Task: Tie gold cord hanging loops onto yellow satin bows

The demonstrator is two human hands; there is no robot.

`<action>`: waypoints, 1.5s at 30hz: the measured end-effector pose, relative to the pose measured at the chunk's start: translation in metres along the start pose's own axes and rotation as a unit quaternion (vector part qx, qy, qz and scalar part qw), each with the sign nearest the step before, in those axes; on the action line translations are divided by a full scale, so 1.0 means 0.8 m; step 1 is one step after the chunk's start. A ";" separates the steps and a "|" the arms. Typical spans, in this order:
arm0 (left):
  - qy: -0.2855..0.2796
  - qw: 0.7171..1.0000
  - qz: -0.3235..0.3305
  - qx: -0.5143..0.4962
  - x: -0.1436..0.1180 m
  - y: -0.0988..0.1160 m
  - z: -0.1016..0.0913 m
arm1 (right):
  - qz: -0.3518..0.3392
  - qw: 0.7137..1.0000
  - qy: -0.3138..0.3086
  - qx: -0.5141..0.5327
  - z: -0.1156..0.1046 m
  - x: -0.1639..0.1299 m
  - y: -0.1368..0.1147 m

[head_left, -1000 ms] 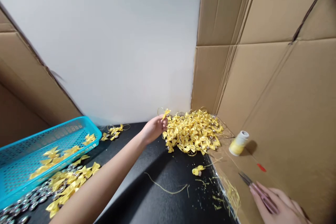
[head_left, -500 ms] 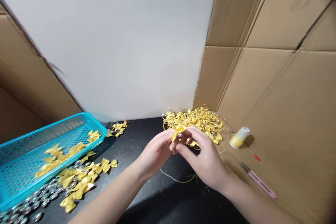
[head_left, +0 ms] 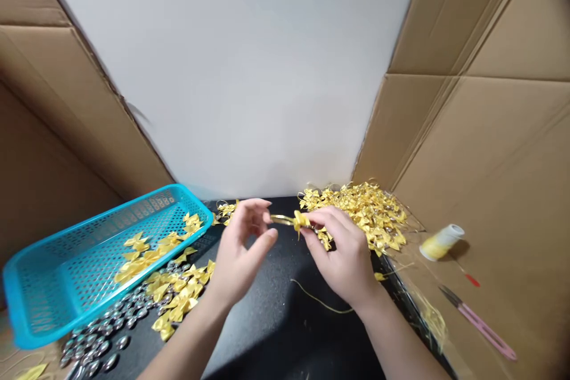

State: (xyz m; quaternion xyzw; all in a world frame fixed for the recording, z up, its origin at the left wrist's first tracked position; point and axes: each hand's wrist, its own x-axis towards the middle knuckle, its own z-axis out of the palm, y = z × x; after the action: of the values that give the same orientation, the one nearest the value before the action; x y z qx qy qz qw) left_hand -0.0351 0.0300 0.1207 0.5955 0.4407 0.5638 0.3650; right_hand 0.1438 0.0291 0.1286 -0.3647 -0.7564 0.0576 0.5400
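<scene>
It looked like a small piecework craft station: a black table (head_left: 276,332) fenced by cardboard sheets (head_left: 490,148) at three and nine o'clock, a heap of yellow bows (head_left: 360,214) at one o'clock, a blue basket (head_left: 27,309) at nine, thread spool (head_left: 440,242) and snips (head_left: 481,323) at three.

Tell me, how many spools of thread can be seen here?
1. The spool of yellow thread lies on the cardboard at right, beyond the pink snips. Others may be hidden.
</scene>
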 end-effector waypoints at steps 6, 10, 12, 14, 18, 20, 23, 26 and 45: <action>-0.087 0.995 -0.040 0.037 0.002 0.019 -0.022 | -0.143 0.984 -0.018 -0.101 -0.010 -0.008 0.002; -0.153 0.983 -0.097 0.027 -0.004 0.027 -0.010 | -0.165 0.980 -0.032 -0.110 -0.016 -0.011 -0.002; -0.162 0.979 -0.120 0.003 -0.008 0.027 -0.007 | -0.162 0.980 -0.029 -0.110 -0.017 -0.012 -0.004; -0.157 0.978 -0.134 -0.002 -0.011 0.026 -0.006 | -0.150 0.982 -0.030 -0.109 -0.017 -0.012 -0.005; -0.139 0.982 -0.130 0.007 -0.013 0.029 -0.004 | -0.108 0.991 -0.029 -0.078 -0.014 -0.011 -0.006; -0.147 0.980 -0.132 -0.002 -0.011 0.031 -0.002 | -0.090 0.995 -0.021 -0.047 -0.013 -0.009 -0.005; -0.155 0.978 -0.136 -0.008 -0.008 0.032 -0.001 | -0.072 0.997 -0.017 -0.003 -0.013 -0.007 -0.004; -0.155 0.979 -0.132 -0.005 -0.006 0.033 -0.001 | -0.054 0.997 -0.023 0.040 -0.017 -0.005 -0.004; -0.141 0.983 -0.115 0.012 -0.010 0.024 -0.002 | 0.098 0.974 -0.033 0.201 -0.006 -0.010 -0.005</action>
State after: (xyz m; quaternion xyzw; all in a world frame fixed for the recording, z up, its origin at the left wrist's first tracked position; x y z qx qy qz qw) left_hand -0.0347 0.0153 0.1362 0.6189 0.4572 0.4226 0.4789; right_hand 0.1475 0.0194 0.1262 -0.3186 -0.7075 0.2733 0.5685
